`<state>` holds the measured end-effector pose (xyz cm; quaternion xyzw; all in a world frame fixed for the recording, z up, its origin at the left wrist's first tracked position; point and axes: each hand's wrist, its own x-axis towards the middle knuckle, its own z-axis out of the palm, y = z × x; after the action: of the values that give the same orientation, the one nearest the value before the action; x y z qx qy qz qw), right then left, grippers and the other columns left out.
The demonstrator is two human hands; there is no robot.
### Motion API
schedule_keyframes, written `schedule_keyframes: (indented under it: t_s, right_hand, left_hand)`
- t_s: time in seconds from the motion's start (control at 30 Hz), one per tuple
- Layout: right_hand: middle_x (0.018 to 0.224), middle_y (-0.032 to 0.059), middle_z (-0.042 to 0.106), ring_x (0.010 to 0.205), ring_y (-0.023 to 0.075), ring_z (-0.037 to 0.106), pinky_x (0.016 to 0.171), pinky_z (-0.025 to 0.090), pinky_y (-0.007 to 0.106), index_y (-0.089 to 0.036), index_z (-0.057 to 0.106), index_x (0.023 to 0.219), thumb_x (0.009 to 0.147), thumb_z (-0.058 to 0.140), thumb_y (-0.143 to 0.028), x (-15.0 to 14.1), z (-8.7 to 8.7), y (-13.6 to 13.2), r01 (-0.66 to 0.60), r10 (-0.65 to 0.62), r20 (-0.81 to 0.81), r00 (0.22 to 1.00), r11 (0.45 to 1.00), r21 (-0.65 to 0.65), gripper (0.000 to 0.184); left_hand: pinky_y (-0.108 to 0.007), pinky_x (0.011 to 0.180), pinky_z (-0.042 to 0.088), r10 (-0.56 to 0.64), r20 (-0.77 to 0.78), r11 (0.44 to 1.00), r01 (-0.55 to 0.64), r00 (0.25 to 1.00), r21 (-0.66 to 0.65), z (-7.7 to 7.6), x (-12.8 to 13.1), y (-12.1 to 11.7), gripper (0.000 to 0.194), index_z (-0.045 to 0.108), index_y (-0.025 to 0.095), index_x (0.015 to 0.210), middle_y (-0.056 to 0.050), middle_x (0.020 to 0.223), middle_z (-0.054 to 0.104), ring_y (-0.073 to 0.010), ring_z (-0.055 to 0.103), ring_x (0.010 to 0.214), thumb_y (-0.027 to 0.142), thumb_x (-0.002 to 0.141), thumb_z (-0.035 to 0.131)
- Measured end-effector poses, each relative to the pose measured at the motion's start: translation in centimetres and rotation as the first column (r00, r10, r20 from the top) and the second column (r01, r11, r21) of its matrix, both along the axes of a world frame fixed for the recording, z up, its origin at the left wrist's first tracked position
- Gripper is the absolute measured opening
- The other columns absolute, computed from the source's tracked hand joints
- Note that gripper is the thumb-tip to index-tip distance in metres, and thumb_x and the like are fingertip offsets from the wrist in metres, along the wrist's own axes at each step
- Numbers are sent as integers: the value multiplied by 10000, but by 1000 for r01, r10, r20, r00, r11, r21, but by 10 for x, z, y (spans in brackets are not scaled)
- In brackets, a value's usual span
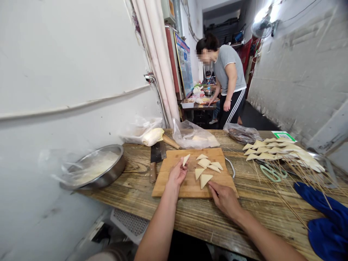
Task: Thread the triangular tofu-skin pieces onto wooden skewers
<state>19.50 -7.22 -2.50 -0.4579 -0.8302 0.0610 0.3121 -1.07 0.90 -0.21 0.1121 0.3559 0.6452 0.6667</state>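
Note:
My left hand (178,173) is raised over the left part of a wooden cutting board (174,185), its fingers closed on a pale triangular slice (186,160) that looks like tofu. At the board's front right, my right hand (226,200) pinches the corner of another triangular slice (206,180). Several more such slices (203,162) lie loosely between the hands, some overlapping. Just left of the board rests a cleaver (157,154) with a wooden handle. Whether a thin skewer is in my right hand I cannot make out.
A metal bowl (108,166) stands at left, partly under plastic. Behind the board are a cabbage (152,137) and a plastic bag (194,134). Rightward lie skewered slices (282,149), green-handled scissors (273,173) and blue cloth (326,217). A person (230,72) leans over a far table.

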Motion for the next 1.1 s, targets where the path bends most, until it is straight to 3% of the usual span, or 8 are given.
schedule_keyframes:
  t_s: [0.43, 1.1]
  right_hand:
    - [942, 75, 699, 765, 175, 672, 680, 497, 240, -159, 639, 1044, 884, 344, -229, 0, -1, 0, -4, 4, 3, 1000, 1000, -27, 343]
    - [889, 82, 709, 716, 181, 677, 629, 493, 235, -149, 658, 1006, 880, 338, -228, 1, -1, 1, -20, 20, 10, 1000, 1000, 6, 353]
  left_hand:
    - [-112, 386, 360, -1, -84, 998, 6, 996, 57, -4, 0, 0, 106, 641, 74, 825, -85, 779, 629, -47, 503, 534, 106, 787, 547]
    - [-101, 351, 307, -17, -20, 996, 19, 1000, 86, -8, -5, 2, 128, 645, 63, 862, -54, 723, 588, -24, 428, 486, 101, 749, 600]
